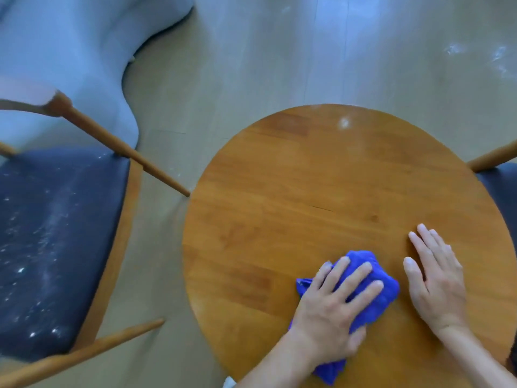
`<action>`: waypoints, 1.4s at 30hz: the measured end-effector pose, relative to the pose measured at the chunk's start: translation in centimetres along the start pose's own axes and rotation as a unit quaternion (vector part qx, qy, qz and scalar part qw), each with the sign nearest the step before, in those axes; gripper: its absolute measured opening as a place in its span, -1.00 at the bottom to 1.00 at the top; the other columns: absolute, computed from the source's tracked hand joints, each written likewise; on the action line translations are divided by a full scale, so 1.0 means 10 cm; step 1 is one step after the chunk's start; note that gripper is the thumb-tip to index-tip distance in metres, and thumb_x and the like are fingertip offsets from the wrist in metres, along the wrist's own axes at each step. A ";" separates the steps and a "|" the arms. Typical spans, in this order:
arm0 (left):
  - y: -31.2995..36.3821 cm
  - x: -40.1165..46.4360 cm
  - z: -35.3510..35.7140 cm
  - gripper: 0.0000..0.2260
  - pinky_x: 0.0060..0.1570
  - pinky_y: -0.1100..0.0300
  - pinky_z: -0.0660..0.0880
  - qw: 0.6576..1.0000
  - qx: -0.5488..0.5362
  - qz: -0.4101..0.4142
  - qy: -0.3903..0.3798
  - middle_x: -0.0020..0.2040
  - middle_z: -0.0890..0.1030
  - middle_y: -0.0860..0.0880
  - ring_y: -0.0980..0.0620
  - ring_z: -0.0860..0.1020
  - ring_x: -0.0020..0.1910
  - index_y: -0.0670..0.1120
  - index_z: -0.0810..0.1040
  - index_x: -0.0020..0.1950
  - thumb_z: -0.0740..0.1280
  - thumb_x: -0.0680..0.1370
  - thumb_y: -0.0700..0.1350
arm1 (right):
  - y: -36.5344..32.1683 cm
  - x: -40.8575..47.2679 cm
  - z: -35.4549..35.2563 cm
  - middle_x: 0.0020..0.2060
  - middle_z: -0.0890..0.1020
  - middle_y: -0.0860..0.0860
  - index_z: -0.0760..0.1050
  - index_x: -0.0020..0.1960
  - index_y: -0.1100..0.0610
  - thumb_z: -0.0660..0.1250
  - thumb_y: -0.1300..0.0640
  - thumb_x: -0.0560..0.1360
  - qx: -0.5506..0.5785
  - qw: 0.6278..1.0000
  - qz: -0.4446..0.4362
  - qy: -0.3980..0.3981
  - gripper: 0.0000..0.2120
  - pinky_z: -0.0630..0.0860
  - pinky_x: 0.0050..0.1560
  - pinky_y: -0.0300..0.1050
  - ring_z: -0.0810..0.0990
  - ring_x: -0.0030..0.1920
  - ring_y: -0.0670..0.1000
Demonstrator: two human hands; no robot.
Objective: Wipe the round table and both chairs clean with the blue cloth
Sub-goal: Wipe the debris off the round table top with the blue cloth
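Observation:
The round wooden table (321, 191) fills the right half of the view, with a pale dusty smear near its far edge. On its near part lies the bunched blue cloth (383, 284), and my left hand (333, 309) presses on it with spread fingers. Beside the cloth my right hand (436, 278) rests flat on the tabletop, touching no cloth. The left chair (56, 242) has a dark seat speckled with white dust and a wooden frame. Only a corner of the right chair (503, 191) shows past the table's right rim.
A pale grey upholstered piece (70, 51) stands at the back left behind the left chair. The light wood floor (279, 51) stretches beyond the table, with white dust marks at the far right.

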State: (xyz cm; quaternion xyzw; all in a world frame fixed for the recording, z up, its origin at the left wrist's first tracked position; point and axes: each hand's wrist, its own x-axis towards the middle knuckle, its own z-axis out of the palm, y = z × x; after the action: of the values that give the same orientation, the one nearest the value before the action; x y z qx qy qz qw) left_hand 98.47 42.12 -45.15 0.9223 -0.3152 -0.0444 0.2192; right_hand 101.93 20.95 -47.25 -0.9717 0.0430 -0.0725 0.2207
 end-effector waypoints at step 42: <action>0.24 -0.65 0.11 -0.44 0.32 -0.23 0.33 0.987 0.032 -0.151 0.040 0.50 0.30 -0.12 -0.23 0.21 0.49 -0.11 0.39 0.45 0.24 0.45 -0.03 | -0.02 -0.02 -0.05 0.45 0.35 0.06 0.41 0.40 0.19 0.09 0.12 0.56 0.020 0.999 0.037 0.001 -0.56 0.02 0.52 -0.02 0.20 0.50 0.01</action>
State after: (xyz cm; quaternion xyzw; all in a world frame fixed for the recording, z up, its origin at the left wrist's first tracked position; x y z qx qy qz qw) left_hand 91.71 43.87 -45.43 0.9669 -0.1645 -0.0302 0.1926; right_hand 101.68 20.94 -46.79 -0.9648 0.0781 -0.0661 0.2422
